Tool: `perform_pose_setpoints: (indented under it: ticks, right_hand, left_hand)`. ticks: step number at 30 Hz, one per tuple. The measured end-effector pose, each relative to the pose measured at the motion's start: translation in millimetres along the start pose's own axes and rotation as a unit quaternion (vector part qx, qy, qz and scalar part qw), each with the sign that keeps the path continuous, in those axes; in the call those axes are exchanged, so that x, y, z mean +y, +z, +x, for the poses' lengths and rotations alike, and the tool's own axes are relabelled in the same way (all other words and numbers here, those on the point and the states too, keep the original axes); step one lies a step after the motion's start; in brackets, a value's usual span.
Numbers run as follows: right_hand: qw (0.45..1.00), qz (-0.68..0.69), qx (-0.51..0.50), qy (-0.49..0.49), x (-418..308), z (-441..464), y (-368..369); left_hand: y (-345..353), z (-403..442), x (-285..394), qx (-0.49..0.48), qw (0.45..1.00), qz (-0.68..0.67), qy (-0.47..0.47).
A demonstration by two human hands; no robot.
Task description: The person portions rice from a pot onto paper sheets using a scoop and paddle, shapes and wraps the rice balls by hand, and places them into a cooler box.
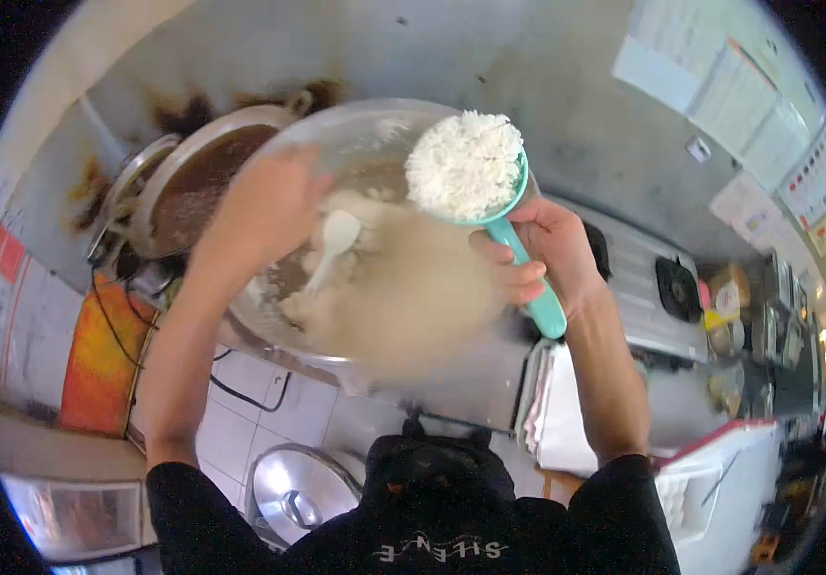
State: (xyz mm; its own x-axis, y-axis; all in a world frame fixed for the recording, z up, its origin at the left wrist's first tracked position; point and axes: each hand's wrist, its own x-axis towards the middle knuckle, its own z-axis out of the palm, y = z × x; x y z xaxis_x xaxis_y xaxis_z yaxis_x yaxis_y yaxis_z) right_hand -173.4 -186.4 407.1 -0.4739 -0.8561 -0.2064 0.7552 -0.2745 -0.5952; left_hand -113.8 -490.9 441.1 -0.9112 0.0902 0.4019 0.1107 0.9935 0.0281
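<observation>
Holding the mint-green plastic scoop with a round cup and straight handle [514, 245]: right hand [557, 251], fingers wrapped about the upper handle, just below the cup. The cup carries a heaped mound of white, grainy food, rice by its look [465, 165].

Position: cup ahead and to the left of the right hand, over the right side of a large, round, silvery metal pot [341, 129]. Long axis slants, cup end forward and left, handle butt back and right, towards the person's own right forearm. Right hand is the nearer one, in contact; left hand well apart, across the pot.

Left hand [279, 203] reaches over the pot's left side, blurred, fingers angled inward. No object visible in it; cannot tell how far the fingers are spread or curled, nor whether they touch anything. Hands apart from each other.

Nearest below the left hand: a white, flat-bladed paddle [341, 233], blade forward, handle slanting back and left, lying among pale clumps in the pot. A beige, smeared patch [422, 287] covers the middle and near right of the pot; steam or something moving, cannot tell. Left of the pot, a wide metal pan with brown contents [255, 116].
</observation>
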Motion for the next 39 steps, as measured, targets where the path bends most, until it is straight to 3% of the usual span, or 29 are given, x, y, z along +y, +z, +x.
perform_pose_setpoints:
  ticks: [1, 2, 3, 4, 5, 7, 8, 9, 11, 12, 13, 16, 19, 20, 22, 23, 24, 25, 26, 28, 30, 32, 34, 36, 37, 38, 39]
  right_hand:
    - [1.0, 0.017, 0.016, -0.013, 7, -19, -3]
    - [0.998, 0.039, 0.036, -0.026, 15, -39, -6]
    - [0.995, 0.048, 0.07, -0.061, 25, -59, -8]
    - [0.991, 0.103, 0.023, -0.077, 39, -80, -30]
    - [0.984, 0.12, 0.05, -0.122, 56, -105, -47]
    - [0.964, 0.103, 0.128, -0.209, 84, -152, -67]
    - [0.939, 0.08, 0.244, -0.227, 99, -176, -81]
    - [0.926, 0.095, 0.281, -0.234, 116, -197, -101]
    - [0.911, 0.107, 0.322, -0.234, 147, -231, -143]
    - [0.879, 0.102, 0.407, -0.227, 161, -247, -162]
    - [0.842, 0.094, 0.483, -0.221, 176, -262, -180]
    - [0.814, 0.037, 0.533, -0.229, 204, -295, -231]
    - [0.74, -0.151, 0.624, -0.201, 203, -309, -256]
    - [0.704, -0.222, 0.644, -0.201, 202, -312, -266]
    - [0.599, -0.419, 0.65, -0.207, 214, -309, -283]
    - [0.606, -0.423, 0.64, -0.209, 225, -315, -305]
    - [0.554, -0.555, 0.589, -0.195, 243, -321, -332]
    - [0.491, -0.673, 0.523, -0.181, 252, -323, -344]
    - [0.5, -0.675, 0.51, -0.186, 259, -328, -354]
    - [0.561, -0.692, 0.454, -0.016, 263, -335, -359]
    - [0.578, -0.706, 0.407, -0.051, 257, -342, -361]
    - [0.611, -0.598, 0.518, -0.02, 249, -340, -355]
    - [0.626, -0.577, 0.518, -0.082, 237, -331, -350]
    - [0.642, -0.58, 0.477, -0.157, 215, -310, -339]
    - [0.648, -0.586, 0.446, -0.195, 200, -295, -331]
    - [0.657, -0.589, 0.406, -0.237, 183, -274, -321]
    - [0.662, -0.585, 0.375, -0.28, 164, -256, -304]
  left_hand:
    - [-16, -15, 22, 0.115, 0.991, -0.033, 0.065]
    - [-31, -31, 50, 0.11, 0.974, -0.197, 0.002]
    - [-39, -51, 96, 0.154, 0.91, -0.377, -0.073]
    - [-34, -75, 110, 0.086, 0.817, -0.57, 0.014]
    - [-23, -87, 123, 0.048, 0.743, -0.666, 0.048]
    - [3, -106, 157, -0.056, 0.558, -0.821, 0.107]
    - [18, -113, 183, -0.106, 0.451, -0.876, 0.137]
    - [29, -122, 212, -0.148, 0.337, -0.915, 0.164]
    - [18, -132, 260, -0.086, 0.261, -0.961, 0.032]
    - [12, -138, 284, -0.046, 0.225, -0.973, -0.029]
    - [33, -136, 283, -0.136, 0.203, -0.963, 0.11]
    - [52, -128, 320, -0.204, 0.221, -0.912, 0.279]
    - [25, -132, 377, -0.239, 0.143, -0.956, 0.095]
    - [16, -139, 398, -0.184, 0.085, -0.979, 0.0]
    - [19, -144, 423, -0.115, 0.033, -0.988, -0.095]
    - [24, -143, 430, -0.119, 0.022, -0.989, -0.079]
    - [32, -142, 437, -0.138, 0.015, -0.989, -0.05]
    - [38, -141, 440, -0.156, 0.014, -0.987, -0.022]
    - [40, -141, 445, -0.163, 0.019, -0.986, -0.004]
    - [43, -142, 451, -0.178, 0.027, -0.983, 0.025]
    - [44, -145, 452, -0.193, 0.048, -0.978, 0.057]
    - [46, -148, 448, -0.22, 0.078, -0.969, 0.078]
    - [50, -161, 447, -0.244, 0.154, -0.955, 0.074]
    - [71, -182, 453, -0.214, 0.348, -0.913, 0.022]
    - [99, -189, 457, -0.137, 0.549, -0.824, -0.005]
    - [146, -203, 474, -0.074, 0.628, -0.771, -0.076]
    - [216, -224, 484, -0.088, 0.74, -0.662, -0.083]
